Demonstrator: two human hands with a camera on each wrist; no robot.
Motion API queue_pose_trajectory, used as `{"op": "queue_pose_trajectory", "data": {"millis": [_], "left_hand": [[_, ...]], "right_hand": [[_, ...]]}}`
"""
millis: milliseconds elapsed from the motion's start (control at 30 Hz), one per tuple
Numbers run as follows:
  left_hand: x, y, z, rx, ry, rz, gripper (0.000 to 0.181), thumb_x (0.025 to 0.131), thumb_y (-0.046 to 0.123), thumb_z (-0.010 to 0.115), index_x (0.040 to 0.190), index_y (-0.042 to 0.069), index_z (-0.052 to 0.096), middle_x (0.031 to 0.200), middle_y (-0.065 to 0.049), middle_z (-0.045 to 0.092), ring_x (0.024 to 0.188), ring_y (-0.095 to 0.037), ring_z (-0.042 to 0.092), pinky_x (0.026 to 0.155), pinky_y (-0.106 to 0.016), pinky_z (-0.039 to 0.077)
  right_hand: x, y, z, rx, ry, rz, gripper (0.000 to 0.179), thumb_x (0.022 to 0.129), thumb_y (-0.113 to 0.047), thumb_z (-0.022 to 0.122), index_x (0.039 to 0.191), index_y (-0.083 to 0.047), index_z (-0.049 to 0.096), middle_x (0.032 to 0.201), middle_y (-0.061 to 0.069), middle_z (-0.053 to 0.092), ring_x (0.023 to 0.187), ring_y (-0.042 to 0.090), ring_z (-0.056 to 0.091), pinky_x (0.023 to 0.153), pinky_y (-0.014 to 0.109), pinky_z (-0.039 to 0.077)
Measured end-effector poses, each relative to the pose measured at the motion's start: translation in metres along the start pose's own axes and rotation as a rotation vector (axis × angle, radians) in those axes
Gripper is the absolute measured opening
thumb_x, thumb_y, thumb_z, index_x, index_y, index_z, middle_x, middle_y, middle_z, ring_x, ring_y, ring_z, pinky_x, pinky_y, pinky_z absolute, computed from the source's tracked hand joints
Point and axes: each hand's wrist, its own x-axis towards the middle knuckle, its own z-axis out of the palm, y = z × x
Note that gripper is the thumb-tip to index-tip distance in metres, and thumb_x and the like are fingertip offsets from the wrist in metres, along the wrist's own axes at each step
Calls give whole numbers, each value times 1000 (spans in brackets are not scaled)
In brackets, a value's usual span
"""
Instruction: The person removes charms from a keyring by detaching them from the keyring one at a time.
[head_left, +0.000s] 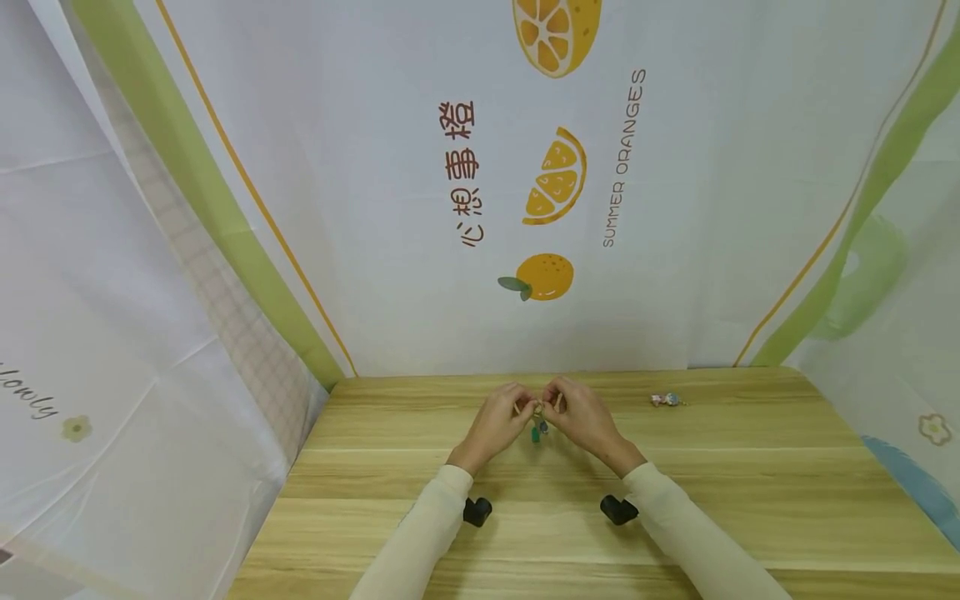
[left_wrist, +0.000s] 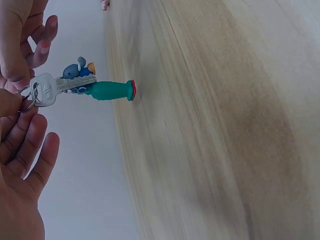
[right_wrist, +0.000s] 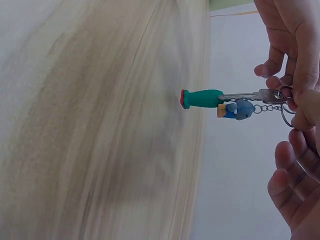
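In front of me, both hands meet over the far part of the wooden table (head_left: 420, 467). My left hand (head_left: 497, 422) and right hand (head_left: 585, 417) pinch a metal key ring (right_wrist: 286, 116) between thumbs and fingertips. From it hang a silver key (left_wrist: 47, 90), a green bottle-shaped charm (left_wrist: 110, 90) with a red end, and a small blue figure charm (right_wrist: 239, 109) on a short chain. These hang close together above the tabletop. The remaining fingers of both hands are loosely bent.
A second small item with colourful charms (head_left: 666, 400) lies at the table's far right. Black camera mounts (head_left: 477, 511) sit at both wrists. Behind the table hangs a white cloth (head_left: 390, 208) printed with oranges; more cloth (head_left: 97, 292) hangs at the left.
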Motion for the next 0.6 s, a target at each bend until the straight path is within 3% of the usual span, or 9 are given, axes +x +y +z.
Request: {"op": "queue_pose_trajectory", "data": {"millis": [600], "left_hand": [[-1, 0, -1, 77, 19, 26, 9, 106, 15, 67, 108, 10, 74, 100, -1, 72, 90, -12, 65, 75, -20, 55]], "right_hand": [[-1, 1, -1, 31, -110, 1, 8, 97, -6, 69, 95, -12, 63, 86, -3, 63, 70, 5, 53, 61, 21, 47]]}}
